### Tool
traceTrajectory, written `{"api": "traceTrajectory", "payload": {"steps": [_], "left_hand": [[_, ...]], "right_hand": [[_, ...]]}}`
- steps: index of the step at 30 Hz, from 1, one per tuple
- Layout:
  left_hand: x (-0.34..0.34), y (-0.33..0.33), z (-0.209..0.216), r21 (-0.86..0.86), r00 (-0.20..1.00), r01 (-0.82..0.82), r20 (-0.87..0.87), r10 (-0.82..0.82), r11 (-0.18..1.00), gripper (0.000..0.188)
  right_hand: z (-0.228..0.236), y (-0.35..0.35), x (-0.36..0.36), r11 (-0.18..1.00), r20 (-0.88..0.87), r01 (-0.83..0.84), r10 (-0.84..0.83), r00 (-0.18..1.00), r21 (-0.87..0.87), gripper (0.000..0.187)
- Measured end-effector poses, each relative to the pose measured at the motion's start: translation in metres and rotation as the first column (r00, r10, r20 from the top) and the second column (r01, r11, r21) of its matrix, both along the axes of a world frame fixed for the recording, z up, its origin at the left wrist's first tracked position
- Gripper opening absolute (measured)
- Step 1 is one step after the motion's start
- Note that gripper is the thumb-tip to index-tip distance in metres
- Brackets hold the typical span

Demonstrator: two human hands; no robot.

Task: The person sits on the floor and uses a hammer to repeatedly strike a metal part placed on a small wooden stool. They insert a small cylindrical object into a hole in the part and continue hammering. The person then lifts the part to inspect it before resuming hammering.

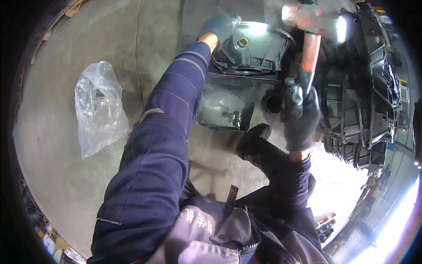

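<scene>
A round, ribbed dark-metal casing (268, 50) sits ahead of the person, with a brassy-lined tube (242, 42). The gloved left hand (217, 27) is at its left side; whether its grip clasps anything, I cannot tell. The right hand's (301, 116) grip clenches a scuffed red-handled hammer (311, 46). Crumpled clear plastic (101, 110) lies on grey concrete floor (57, 105).

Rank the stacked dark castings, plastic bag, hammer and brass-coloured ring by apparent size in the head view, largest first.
1. Stacked dark castings
2. Plastic bag
3. Hammer, probably enlarged by being nearer the camera
4. Brass-coloured ring
</scene>
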State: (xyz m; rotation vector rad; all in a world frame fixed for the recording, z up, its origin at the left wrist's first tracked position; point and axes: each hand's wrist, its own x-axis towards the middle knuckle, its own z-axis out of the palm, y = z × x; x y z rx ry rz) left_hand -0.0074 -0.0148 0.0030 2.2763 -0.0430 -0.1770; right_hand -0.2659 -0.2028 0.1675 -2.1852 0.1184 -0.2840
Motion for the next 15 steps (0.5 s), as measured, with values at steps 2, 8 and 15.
{"api": "traceTrajectory", "payload": {"steps": [2,8,15], "left_hand": [[0.000,0.000,-0.002,0.017,1.000,-0.001,0.026,0.000,1.000,0.057],[0.006,0.000,-0.011,0.042,0.989,-0.064,0.135,0.058,0.997,0.057],[0.006,-0.003,-0.011,-0.049,1.000,-0.004,-0.016,0.004,0.999,0.057]], "right_hand": [[-0.013,0.002,0.004,0.993,-0.053,0.033,-0.027,0.998,0.116,0.041],[-0.049,0.000,0.033,0.924,-0.244,-0.150,0.064,0.968,-0.353,0.036],[-0.017,-0.009,0.021,0.970,-0.022,-0.008,0.003,1.000,-0.241,0.039]]}}
